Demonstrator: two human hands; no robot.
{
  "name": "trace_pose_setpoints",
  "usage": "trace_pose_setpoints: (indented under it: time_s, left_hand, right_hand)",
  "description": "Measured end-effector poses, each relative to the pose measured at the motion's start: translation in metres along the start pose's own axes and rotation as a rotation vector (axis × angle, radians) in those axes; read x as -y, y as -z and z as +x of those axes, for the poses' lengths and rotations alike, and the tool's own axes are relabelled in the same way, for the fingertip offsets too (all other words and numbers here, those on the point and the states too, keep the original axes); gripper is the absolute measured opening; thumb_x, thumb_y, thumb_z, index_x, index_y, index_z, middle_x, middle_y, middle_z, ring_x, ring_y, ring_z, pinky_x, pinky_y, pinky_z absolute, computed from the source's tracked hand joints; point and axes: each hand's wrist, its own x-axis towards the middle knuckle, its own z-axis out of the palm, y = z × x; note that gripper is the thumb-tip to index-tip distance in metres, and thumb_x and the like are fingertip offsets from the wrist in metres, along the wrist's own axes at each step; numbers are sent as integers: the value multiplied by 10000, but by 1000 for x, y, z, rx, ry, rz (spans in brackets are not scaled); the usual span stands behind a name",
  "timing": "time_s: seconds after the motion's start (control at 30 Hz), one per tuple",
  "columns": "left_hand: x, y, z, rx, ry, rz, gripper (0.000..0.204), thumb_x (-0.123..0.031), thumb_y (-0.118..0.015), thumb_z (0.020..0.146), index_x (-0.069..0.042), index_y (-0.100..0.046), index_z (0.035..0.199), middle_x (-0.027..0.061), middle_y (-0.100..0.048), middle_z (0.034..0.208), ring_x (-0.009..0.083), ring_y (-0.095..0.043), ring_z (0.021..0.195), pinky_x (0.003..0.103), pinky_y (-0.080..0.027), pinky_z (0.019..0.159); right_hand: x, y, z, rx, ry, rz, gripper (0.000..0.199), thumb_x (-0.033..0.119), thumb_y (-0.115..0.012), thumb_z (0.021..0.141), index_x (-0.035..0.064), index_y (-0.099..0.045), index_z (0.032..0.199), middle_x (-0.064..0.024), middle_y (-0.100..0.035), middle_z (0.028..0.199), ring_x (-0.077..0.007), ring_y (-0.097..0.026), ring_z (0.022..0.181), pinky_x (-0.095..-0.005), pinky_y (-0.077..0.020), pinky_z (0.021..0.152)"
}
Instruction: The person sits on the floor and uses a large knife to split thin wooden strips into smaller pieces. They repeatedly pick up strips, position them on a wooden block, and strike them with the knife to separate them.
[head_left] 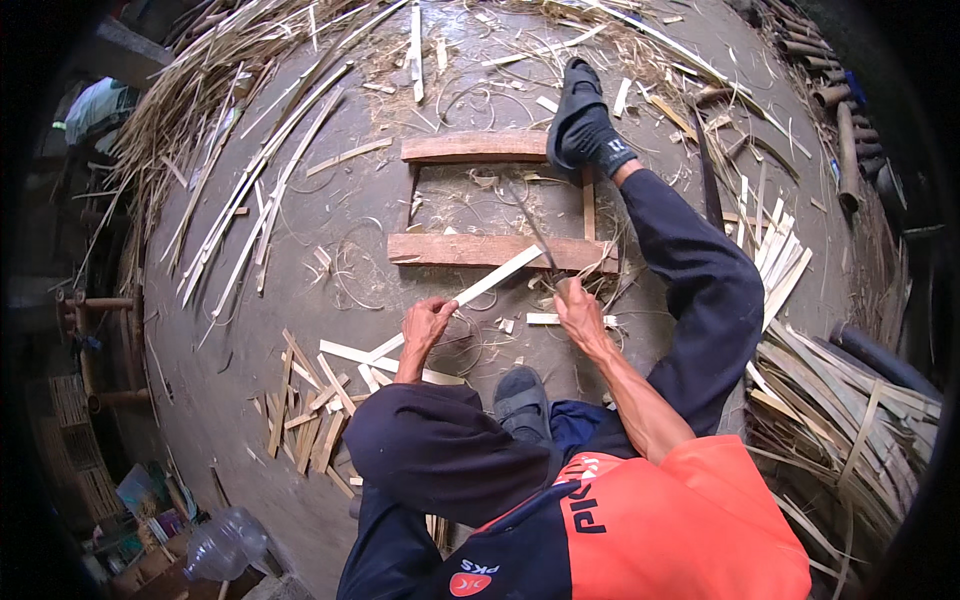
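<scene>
Item: bamboo strip [470, 292], pale, flat and long, held at a slant with its upper end resting on the near wooden plank [490, 250] and its lower end running down past the left knee. Left hand [425, 325]: fingers closed around the strip partway along its length, apparently steadying it at that angle so the blade can work on it. Right hand [578, 315]: curled shut on the handle of a knife [535, 232], whose thin dark blade rises toward the plank beside the strip's upper end; whether the edge touches the strip cannot be told. Support: two planks joined by thin cross slats form a low wooden frame [470, 148] on the floor, likely serving as a working rest. Right foot in a dark sandal [580, 125] presses on the far plank, seemingly to keep the frame from sliding; the left foot in a sandal [520, 400] sits close under the body. Surroundings: short cut bamboo pieces [310, 410] heaped by the left knee; a stack of similar flat pieces [775, 255] beyond the right leg; long split bamboo lengths [250, 190] fanned out at the far left; bundled strips [850, 420] at the right; curled shavings scattered across the concrete floor [200, 330]; a clear plastic bottle [225, 545] at lower left.
</scene>
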Motion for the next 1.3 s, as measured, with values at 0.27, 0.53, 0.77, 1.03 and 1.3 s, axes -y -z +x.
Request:
trace_pose_setpoints:
  time_s: [0.27,0.53,0.77,1.03,1.3]
  left_hand:
    - [8,0,3,41,90,39,373,-455,-585,759,-113,-688,869,129,-644,727,300,-621,712,402,-457,624]
    - [-7,3,7,31,69,93,376,-455,-584,761,-104,-691,846,127,-649,745,282,-624,723,384,-456,640]
    - [-3,0,11,7,35,142,381,-454,-573,771,-96,-676,854,133,-646,762,304,-619,739,408,-457,650]
    - [28,-13,5,-189,-454,287,266,-136,-563,812,-144,-586,1077,102,-558,775,315,-574,707,411,-441,578]
    - [15,-11,-4,-333,-522,248,278,-145,-576,821,-136,-591,1099,90,-520,772,240,-507,729,356,-374,677]
  right_hand:
    - [45,19,-1,-247,211,192,208,92,-530,830,-7,-390,948,-223,-539,656,-385,-580,618,-425,-445,522]
    - [-1,-3,10,55,-40,32,267,153,-552,792,-7,-390,932,-283,-563,683,-441,-579,677,-510,-437,563]
    - [56,41,14,-266,178,284,220,75,-581,808,2,-438,958,-204,-557,632,-359,-608,608,-395,-456,479]
    - [44,46,5,-217,98,299,197,75,-564,807,8,-449,951,-203,-563,650,-364,-608,614,-417,-439,490]
    - [-3,-3,-6,66,-78,61,255,183,-544,796,23,-416,948,-269,-571,701,-463,-562,683,-507,-428,562]
